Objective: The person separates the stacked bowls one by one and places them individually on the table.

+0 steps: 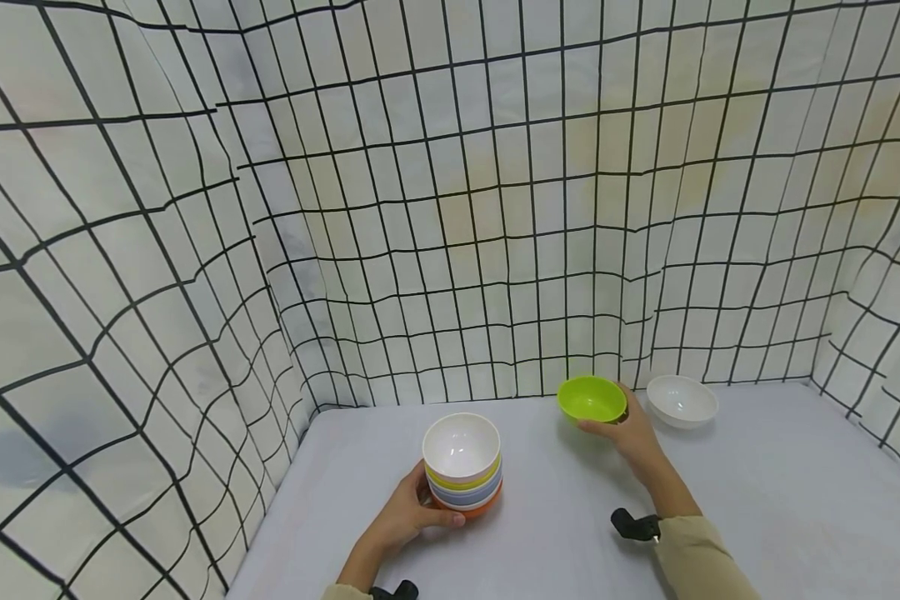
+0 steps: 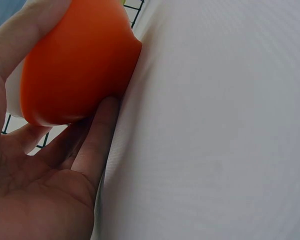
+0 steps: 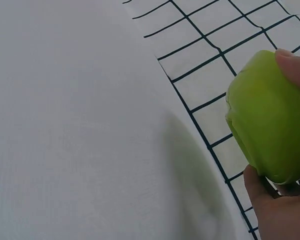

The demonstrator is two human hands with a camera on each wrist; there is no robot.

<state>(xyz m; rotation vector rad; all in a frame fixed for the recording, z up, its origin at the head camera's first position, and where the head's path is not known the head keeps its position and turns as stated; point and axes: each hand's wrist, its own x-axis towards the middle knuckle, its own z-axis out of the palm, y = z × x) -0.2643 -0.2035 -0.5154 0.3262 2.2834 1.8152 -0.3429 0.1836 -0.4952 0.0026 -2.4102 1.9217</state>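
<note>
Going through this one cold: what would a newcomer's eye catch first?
Probably the lime-green bowl, held above the white table by the right hand, left of a white bowl. Next, nearer the person, the stack of bowls, white on top and orange at the bottom, gripped by the left hand. Behind rises a black-gridded wall.

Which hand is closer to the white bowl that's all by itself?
Right. The right hand holds the green bowl just left of the lone white bowl; the left hand is much farther left, gripping the bowl stack.
</note>
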